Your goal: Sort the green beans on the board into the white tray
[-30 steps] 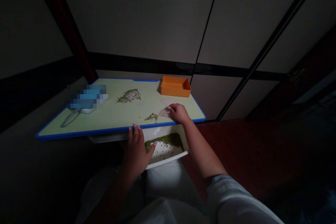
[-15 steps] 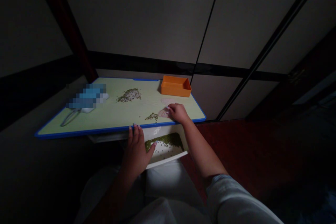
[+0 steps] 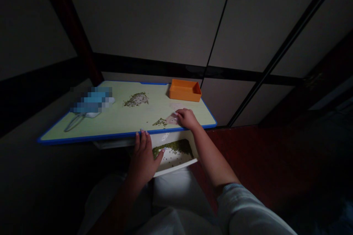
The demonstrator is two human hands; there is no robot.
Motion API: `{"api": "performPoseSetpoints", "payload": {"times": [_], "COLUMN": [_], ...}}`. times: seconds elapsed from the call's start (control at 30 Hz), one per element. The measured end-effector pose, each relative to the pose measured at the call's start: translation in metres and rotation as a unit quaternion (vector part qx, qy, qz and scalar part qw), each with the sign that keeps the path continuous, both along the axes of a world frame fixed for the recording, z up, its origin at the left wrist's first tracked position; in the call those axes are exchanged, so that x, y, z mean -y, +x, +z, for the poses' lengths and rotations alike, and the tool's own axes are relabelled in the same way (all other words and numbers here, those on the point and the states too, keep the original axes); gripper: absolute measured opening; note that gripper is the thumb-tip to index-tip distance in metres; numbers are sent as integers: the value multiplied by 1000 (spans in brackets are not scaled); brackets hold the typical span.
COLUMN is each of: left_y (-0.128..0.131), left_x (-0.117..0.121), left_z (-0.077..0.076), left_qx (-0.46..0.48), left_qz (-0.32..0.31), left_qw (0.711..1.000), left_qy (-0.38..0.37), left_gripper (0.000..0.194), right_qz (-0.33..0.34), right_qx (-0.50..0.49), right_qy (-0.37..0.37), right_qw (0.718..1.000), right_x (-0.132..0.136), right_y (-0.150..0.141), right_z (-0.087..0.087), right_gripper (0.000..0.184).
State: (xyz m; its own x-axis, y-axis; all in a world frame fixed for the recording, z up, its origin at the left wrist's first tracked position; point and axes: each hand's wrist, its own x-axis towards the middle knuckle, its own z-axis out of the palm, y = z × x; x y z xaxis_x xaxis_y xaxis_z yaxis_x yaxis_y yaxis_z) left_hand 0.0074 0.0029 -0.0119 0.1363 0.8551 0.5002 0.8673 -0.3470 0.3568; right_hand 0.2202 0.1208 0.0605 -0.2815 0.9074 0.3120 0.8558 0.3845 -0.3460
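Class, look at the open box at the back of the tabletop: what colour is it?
The open box is orange, best seen in the head view.

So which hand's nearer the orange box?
Right. The right hand is in front of the box; the left hand is farther, at the near edge of the table.

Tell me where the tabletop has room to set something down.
Bare tabletop lies between the blurred blue item and small green pile, and between the larger pile and orange box. Crowded: around the right hand, beside that small pile.
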Motion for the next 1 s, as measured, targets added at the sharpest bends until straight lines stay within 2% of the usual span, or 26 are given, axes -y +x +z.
{"api": "performPoseSetpoints", "payload": {"times": [0.2,1.0], "left_y": [0,1], "left_x": [1,1], "left_z": [2,3], "left_qx": [2,1], "left_qz": [4,4], "left_qw": [1000,1000], "left_qy": [1,-1], "left_gripper": [78,79], "right_qz": [43,27], "right_qx": [-29,-19], "right_qy": [8,13], "right_qw": [999,999], "right_x": [0,0], "right_y": [1,1], "right_z": [-1,-1], "right_gripper": [24,23]}}
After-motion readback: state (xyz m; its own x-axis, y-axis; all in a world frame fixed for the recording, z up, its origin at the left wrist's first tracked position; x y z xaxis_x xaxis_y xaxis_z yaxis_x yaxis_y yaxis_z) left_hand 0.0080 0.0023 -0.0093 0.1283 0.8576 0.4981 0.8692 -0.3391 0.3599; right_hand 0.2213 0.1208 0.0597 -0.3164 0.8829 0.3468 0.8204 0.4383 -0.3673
